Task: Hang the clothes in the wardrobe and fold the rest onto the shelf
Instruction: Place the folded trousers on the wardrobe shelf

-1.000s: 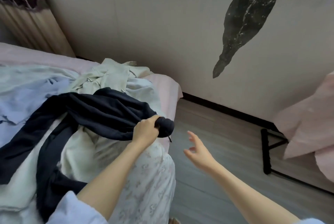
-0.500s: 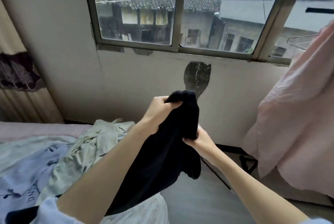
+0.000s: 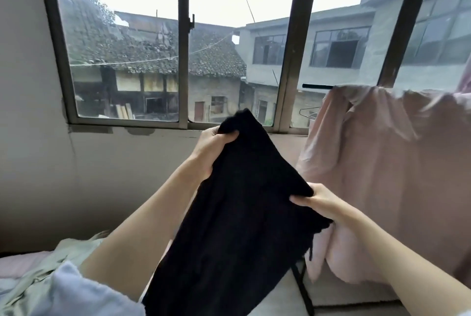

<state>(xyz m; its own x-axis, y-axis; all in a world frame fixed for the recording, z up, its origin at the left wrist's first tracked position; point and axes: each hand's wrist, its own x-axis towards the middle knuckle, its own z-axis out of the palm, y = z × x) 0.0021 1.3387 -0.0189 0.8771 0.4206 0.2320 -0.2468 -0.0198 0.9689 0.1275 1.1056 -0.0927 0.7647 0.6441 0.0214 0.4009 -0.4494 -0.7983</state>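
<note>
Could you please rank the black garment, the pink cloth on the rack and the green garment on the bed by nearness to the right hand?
1. Black garment: gripped by the right hand.
2. Pink cloth: just behind, right side.
3. Green garment: far lower left, on the bed.

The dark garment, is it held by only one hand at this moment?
No, the left hand grips the dark garment at its upper edge and the right hand pinches its right edge.

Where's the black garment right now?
Head view, centre: the black garment is held up before the window, left hand gripping its top edge, right hand its right edge, beside the pink cloth.
</note>
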